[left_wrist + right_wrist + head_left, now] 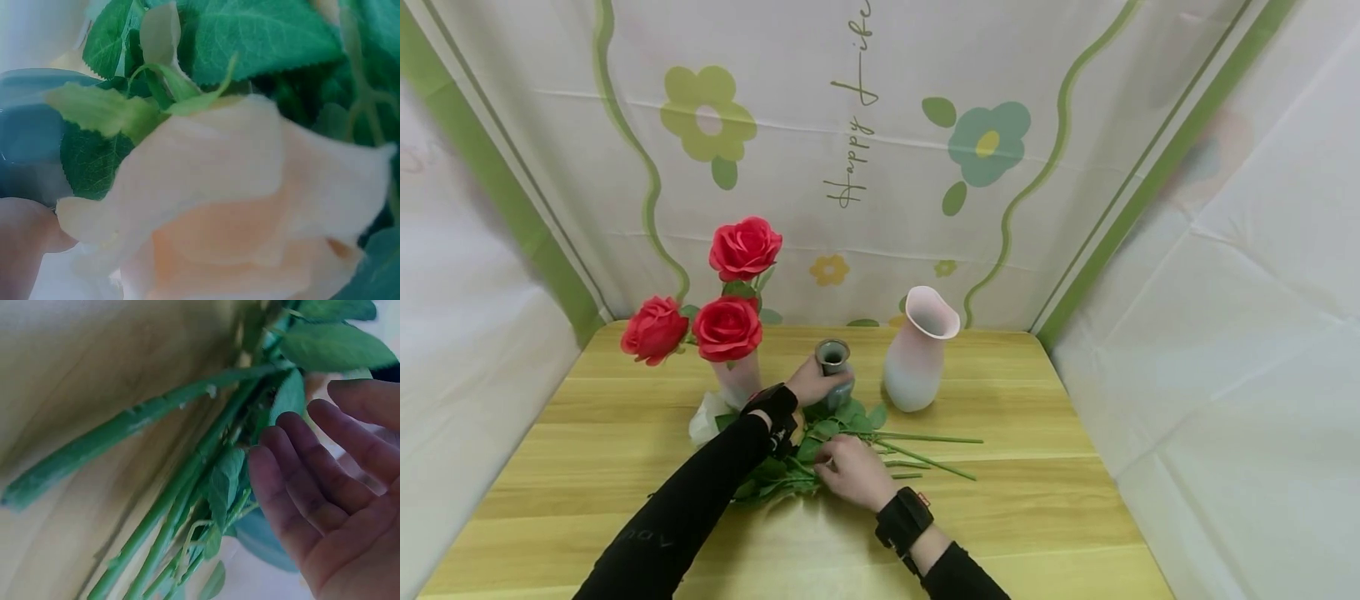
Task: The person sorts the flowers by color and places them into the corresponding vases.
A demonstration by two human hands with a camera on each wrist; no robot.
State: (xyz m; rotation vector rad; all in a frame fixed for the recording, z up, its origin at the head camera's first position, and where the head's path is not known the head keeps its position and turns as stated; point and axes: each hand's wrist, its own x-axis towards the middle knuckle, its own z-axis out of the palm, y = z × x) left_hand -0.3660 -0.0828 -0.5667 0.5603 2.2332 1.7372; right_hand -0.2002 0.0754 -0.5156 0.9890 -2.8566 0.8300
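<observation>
My left hand (815,383) grips a small blue-grey vase (832,357) just below its dark rim. In the left wrist view a thumb (28,240) lies against the vase's side (37,137), and a pale peach rose (219,206) fills the foreground. Flower stems (925,438) with green leaves lie in a loose bunch on the table, their cut ends toward the right. Over the bunch is my right hand (856,472), and in the right wrist view its fingers (300,481) are loosely bent beside the leaves and stems (181,481), with nothing held between them.
At the left stands a pinkish vase (737,379) with red roses (727,327). A taller pink-and-white vase (913,367) with a flared mouth stands right of the small one. A white flower (706,421) lies by my left wrist. Printed cloth (880,167) walls surround the wooden table (1015,517).
</observation>
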